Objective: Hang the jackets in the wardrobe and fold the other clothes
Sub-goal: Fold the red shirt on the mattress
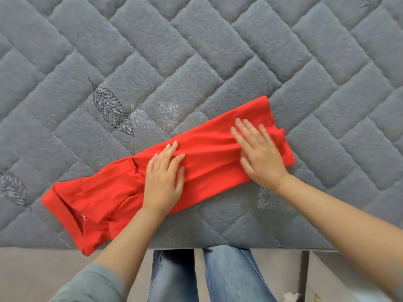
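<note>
shirt: red shirt folded into a long strip, near the mattress edge
hands: left hand and right hand flat, fingers straight, pressing
tip: smooth creases outward before the crosswise fold

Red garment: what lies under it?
The red garment lies on the grey quilted mattress. Both hands press flat on top. Anything beneath its folds is hidden.

Home bedroom, quilted grey mattress with embroidered leaves

head view, steeply downward, close over mattress
</note>
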